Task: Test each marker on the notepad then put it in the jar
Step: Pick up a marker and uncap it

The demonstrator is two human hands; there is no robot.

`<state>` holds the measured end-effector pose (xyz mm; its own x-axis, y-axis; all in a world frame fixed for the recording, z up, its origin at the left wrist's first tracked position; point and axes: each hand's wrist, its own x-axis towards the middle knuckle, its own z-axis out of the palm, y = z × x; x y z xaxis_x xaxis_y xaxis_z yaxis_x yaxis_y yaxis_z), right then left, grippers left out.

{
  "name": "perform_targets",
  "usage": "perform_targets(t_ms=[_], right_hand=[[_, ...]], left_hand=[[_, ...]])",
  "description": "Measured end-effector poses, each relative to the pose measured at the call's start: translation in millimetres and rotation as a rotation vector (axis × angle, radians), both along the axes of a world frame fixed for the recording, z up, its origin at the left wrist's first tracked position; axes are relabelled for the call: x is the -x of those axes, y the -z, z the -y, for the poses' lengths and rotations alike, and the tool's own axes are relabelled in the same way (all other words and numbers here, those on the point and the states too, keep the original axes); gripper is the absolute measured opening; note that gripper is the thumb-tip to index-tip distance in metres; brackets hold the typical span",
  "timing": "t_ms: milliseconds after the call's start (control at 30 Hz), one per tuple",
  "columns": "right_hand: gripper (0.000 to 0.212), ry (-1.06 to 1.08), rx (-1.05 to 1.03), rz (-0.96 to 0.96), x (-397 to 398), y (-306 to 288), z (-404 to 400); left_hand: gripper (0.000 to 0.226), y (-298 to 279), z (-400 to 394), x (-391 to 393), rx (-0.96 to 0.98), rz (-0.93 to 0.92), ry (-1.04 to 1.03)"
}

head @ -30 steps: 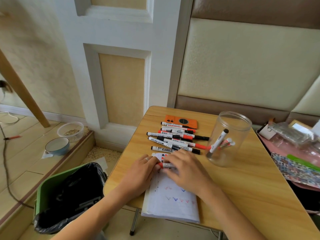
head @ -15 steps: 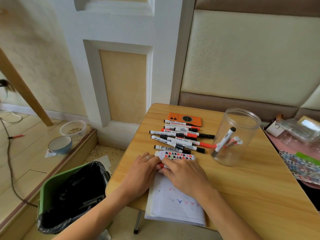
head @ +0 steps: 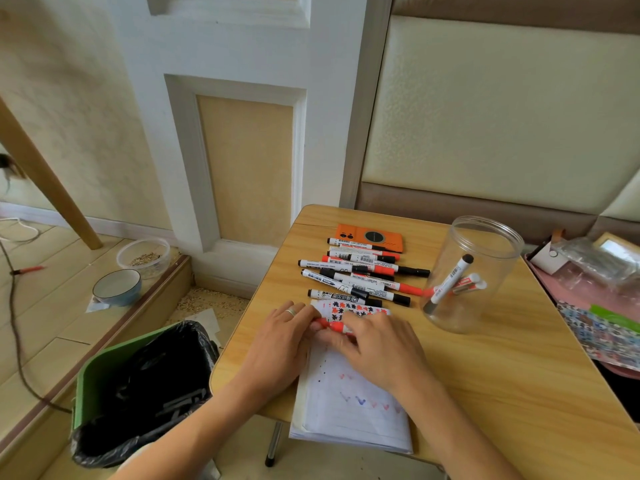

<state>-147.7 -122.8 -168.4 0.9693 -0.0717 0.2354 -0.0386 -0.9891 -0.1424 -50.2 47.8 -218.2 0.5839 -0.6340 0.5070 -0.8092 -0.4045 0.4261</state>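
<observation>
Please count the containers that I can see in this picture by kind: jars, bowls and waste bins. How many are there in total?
Jar: 1
Bowls: 2 (clear bowl, blue bowl)
Waste bin: 1
Total: 4

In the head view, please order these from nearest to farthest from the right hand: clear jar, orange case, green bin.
From the right hand:
1. Clear jar, on the table, to its right and farther back.
2. Orange case, at the table's far edge, behind the markers.
3. Green bin, on the floor, left of the table.
</observation>
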Motion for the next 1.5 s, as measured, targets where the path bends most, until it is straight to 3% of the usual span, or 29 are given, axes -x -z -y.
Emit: perform_targets(t_ms=[100,200,333,433,533,633,700,800,933,1167,1333,1500], right_hand=[[0.034,0.103,-0.193,0.031,3.0,1.7,6.2],[0.029,0.206,-0.612,0.096,3.6,9.6,10.4],[0.011,0.225,-0.965,0.094,4.0,6.9,8.9],[0.03,0.177,-1.238,0.113,6.1,5.6,2.7],[0.019,0.176,-1.466,0.174,4.7,4.7,0.7],[0.035,0.182,-1.773,0.232,2.0,6.3,9.4],[0.032,0.163,-1.753,0.271,2.6,7.0,12.5],[0.012,0.172,-1.551,0.275,4.0,10.7,10.6],[0.018,0.224,-1.234,0.26,4.2,14.8,7.6],[0.02,0.25,-1.213,0.291,4.1,11.4,8.0],[0.026,0.232,-1.22,0.185,-1.7,18.9,1.6],[0.016,0.273,-1.132,0.224,2.7,17.3,2.4]], left_hand=[[0.03,-0.8,-1.4,-1.5,0.021,-0.087,-0.039],[0.02,-0.6,-1.8,-1.3,0.018,-0.094,-0.036],[0.015,0.8,-1.4,-1.3,-0.004,-0.088,0.009],[0.018,3.6,-0.4,-2.5,-0.058,-0.086,0.048],[0.021,6.4,0.4,-3.3,-0.118,-0.093,0.052],[0.029,7.3,0.6,-2.6,-0.158,-0.116,0.063],[0.037,7.8,1.2,-2.8,-0.172,-0.118,0.078],[0.045,7.4,2.6,-3.3,-0.217,-0.119,0.096],[0.043,5.8,2.9,-2.4,-0.241,-0.124,0.094],[0.051,2.8,3.9,-2.0,-0.272,-0.155,0.073],[0.048,3.6,1.8,-3.1,-0.266,-0.143,0.087],[0.056,3.5,2.8,-1.8,-0.336,-0.11,0.077]])
